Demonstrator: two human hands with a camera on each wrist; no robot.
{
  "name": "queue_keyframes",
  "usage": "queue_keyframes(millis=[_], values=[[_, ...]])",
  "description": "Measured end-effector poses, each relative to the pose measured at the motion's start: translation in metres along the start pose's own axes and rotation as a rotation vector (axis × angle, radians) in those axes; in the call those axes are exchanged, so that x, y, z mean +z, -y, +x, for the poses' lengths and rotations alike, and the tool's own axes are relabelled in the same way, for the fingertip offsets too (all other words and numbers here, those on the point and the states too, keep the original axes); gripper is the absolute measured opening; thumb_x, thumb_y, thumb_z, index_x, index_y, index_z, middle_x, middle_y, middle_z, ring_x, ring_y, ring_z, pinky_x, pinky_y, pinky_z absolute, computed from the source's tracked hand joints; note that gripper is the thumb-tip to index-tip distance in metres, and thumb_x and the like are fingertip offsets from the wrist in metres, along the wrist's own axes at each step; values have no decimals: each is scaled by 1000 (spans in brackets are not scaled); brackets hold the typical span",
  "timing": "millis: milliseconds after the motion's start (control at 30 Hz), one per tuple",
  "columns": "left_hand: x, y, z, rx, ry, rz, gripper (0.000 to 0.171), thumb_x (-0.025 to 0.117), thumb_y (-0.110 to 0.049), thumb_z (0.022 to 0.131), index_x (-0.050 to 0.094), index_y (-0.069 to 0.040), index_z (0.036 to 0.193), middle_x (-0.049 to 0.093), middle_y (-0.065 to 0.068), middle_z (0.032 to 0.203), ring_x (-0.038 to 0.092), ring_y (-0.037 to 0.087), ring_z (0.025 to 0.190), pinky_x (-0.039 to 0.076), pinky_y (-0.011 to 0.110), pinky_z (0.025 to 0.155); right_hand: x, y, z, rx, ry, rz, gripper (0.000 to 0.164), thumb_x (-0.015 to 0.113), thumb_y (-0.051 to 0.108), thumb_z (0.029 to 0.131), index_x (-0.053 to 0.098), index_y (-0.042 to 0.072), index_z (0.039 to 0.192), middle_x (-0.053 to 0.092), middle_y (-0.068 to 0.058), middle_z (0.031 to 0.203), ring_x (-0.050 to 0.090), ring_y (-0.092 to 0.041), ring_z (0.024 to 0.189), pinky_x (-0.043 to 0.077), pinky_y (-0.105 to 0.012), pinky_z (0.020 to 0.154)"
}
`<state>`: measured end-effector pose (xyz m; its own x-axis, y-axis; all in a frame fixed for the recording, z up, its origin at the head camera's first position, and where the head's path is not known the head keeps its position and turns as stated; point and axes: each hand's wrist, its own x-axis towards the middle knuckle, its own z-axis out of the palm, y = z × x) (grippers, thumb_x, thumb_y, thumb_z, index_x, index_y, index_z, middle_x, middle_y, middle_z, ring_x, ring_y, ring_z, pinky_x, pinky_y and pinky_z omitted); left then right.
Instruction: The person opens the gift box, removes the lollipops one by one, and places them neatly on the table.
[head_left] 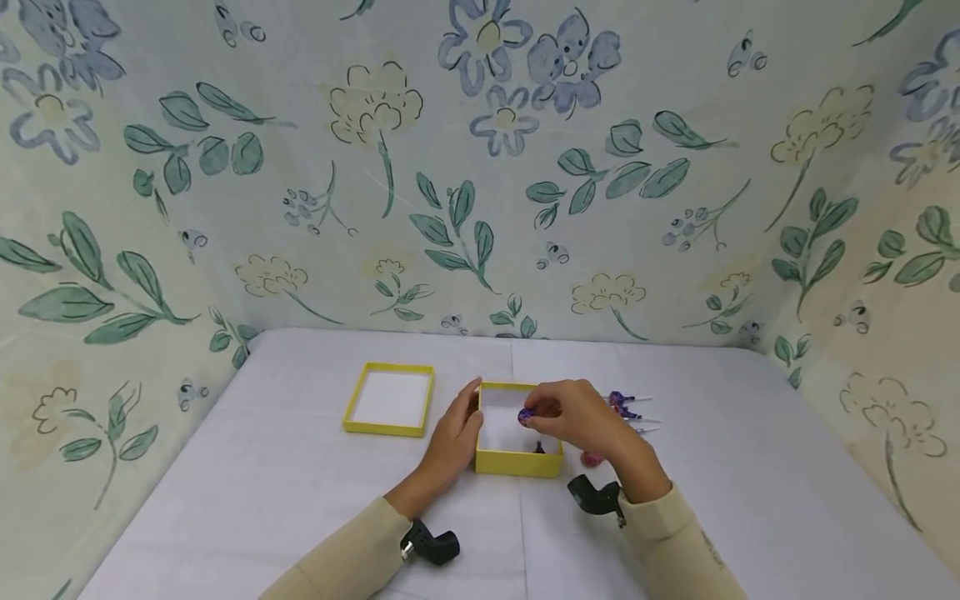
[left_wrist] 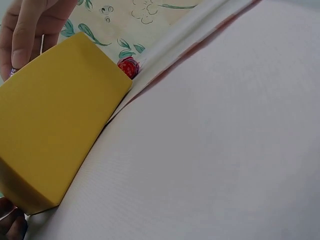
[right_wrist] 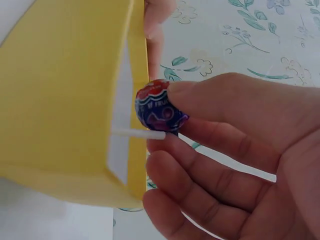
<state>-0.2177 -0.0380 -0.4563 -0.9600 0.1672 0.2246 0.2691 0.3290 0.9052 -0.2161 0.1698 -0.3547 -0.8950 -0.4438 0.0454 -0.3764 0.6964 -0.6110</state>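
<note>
My right hand point(head_left: 573, 412) pinches a purple-and-red wrapped lollipop point(right_wrist: 161, 106) between thumb and fingers, over the open yellow box point(head_left: 519, 464). A white stick point(right_wrist: 140, 134) shows beside the lollipop in the right wrist view; whose stick it is, I cannot tell. Inside the box, near its front right corner, is a small dark wrapped piece point(head_left: 539, 447). My left hand point(head_left: 452, 433) rests along the outside of the box's left wall, its fingers fairly straight. Only the box's yellow outer side point(left_wrist: 60, 120) shows in the left wrist view, hiding the inside.
Several wrapped lollipops point(head_left: 622, 404) lie right of the box, sticks pointing right. A red wrapped lollipop point(head_left: 592, 458) sits by the box's right side. To the left lies a shallow yellow-rimmed lid point(head_left: 388, 431) on the white-covered table point(head_left: 300, 500). Floral cloth point(head_left: 450, 250) hangs behind.
</note>
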Motion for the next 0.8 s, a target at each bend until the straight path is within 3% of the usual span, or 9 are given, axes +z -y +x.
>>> queue_keyframes(millis=[300,500,800], values=[[1,1,0,16,-9,8,51,38,-18,102,29,-22,152,41,6,148,41,20,134,34,41,112,-12,-2,-11,71,-49,-26,15,76,20,84,71,14,97,66,8,83,61,-10,77,56,-28,74],[1,1,1,14,-8,-2,51,38,-19,102,29,-27,151,41,5,148,41,19,134,34,42,112,-20,-6,-22,129,-81,-24,17,75,20,84,71,14,99,66,4,84,60,-13,73,56,-25,64],[1,5,2,31,-18,-8,50,39,-19,102,30,-28,151,43,6,147,42,19,133,35,41,111,-38,-23,-42,152,-162,-85,18,74,18,85,72,13,102,67,3,86,61,-13,75,57,-27,67]])
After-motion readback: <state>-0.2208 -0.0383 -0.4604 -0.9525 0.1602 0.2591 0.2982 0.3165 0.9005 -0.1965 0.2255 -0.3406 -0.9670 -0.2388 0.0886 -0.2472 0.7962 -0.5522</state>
